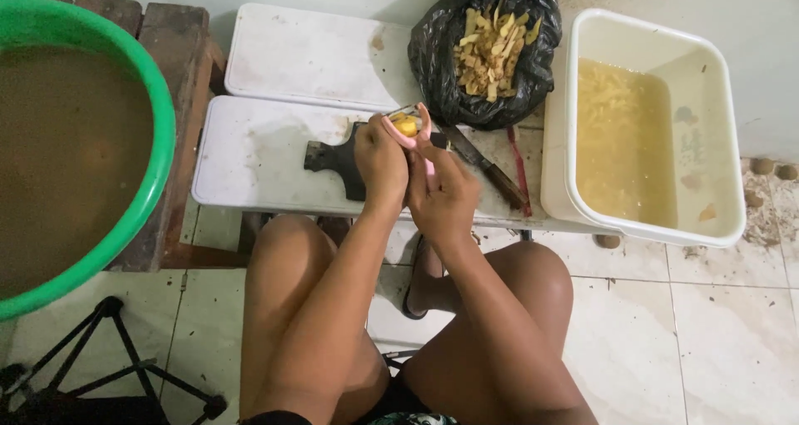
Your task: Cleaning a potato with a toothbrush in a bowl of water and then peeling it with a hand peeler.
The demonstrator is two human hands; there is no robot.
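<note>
Left hand (381, 160) fingers grip a small yellow piece (406, 127) above the white bench (250, 154). Right hand (443, 190) fingers hold a pink peeler (422, 125) touching it. Black peel bag (487, 50) far right.

My left grip (380, 160) and right grip (443, 193) meet above the near edge of the tabletop (250, 154), holding a small root piece (407, 127) and a peeler (414, 117) between them. Under them on the tabletop lies a cutting board (337, 157), with a knife (484, 167) just to its right. Behind the knife sits a bag of peelings (491, 46). Right of that stands a tub (649, 125) with cut pieces lying in water. Far left, a basin (79, 142) rests on a bench (179, 50).
</note>
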